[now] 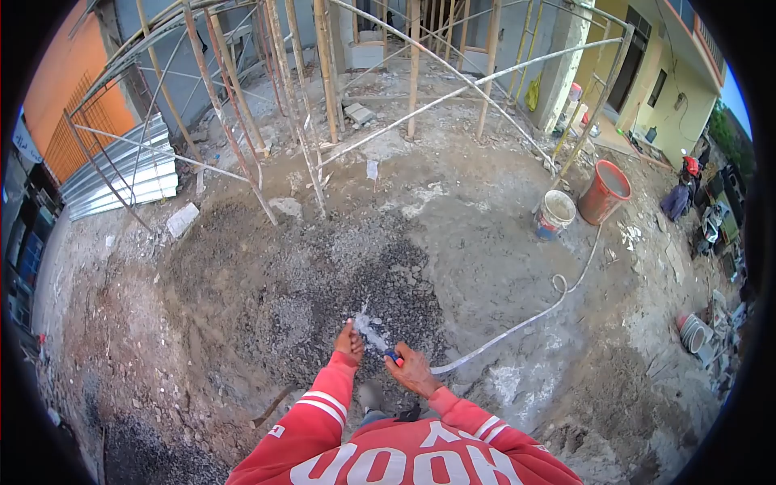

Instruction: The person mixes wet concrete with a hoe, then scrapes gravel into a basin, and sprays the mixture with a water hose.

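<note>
My right hand (414, 373) is closed around a hose nozzle (395, 356) with blue and red parts. A pale hose (517, 330) runs from beneath that hand, loops once, and leads toward the buckets. In front of the nozzle is a white, splash-like patch (370, 331) that looks like sprayed water. My left hand (350, 343) is beside this patch, its fingers curled; what they hold, if anything, I cannot make out. Below both hands lies dark wet gravel (396, 283).
A red bucket (594, 202) and a white paint bucket (548, 223) stand at right. Scaffold poles (315, 174) cross the far side. Corrugated metal sheeting (129, 174) leans at left. A wooden-handled tool (273, 404) lies near my left arm. Rubble and a motorbike (711, 226) are at far right.
</note>
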A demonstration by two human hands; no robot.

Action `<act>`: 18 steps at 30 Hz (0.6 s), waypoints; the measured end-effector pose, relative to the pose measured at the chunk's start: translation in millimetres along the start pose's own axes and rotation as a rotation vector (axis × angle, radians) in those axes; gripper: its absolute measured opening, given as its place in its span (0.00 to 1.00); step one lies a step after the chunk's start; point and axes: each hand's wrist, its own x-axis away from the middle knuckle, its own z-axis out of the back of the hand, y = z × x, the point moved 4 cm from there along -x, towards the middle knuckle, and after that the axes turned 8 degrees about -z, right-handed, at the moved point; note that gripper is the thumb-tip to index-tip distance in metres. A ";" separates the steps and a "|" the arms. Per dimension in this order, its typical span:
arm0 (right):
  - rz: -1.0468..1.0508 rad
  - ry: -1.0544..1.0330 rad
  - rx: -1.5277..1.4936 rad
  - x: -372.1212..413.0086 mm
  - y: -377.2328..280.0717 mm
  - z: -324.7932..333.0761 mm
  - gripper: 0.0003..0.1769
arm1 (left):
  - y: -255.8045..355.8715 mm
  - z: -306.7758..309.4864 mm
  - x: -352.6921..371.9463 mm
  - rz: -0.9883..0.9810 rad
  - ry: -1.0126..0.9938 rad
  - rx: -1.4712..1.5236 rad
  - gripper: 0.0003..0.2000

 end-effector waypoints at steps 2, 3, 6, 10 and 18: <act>-0.019 0.008 -0.018 0.4 0.4 2.3 0.18 | -1.6 56.9 -14.5 -0.006 0.170 -0.099 0.15; -0.023 0.008 -0.018 0.9 5.2 0.8 0.18 | -2.7 88.3 -18.1 -0.027 0.293 -0.229 0.14; -0.014 0.041 -0.078 5.2 28.2 -1.9 0.19 | -33.3 227.9 -43.1 -0.296 0.460 -0.455 0.14; -0.160 0.194 -0.060 18.7 87.7 18.3 0.18 | -49.8 314.2 39.5 0.131 0.432 -0.949 0.09; -0.295 0.284 -0.089 53.5 138.3 63.0 0.16 | -76.6 354.8 117.3 0.437 -0.573 -1.754 0.12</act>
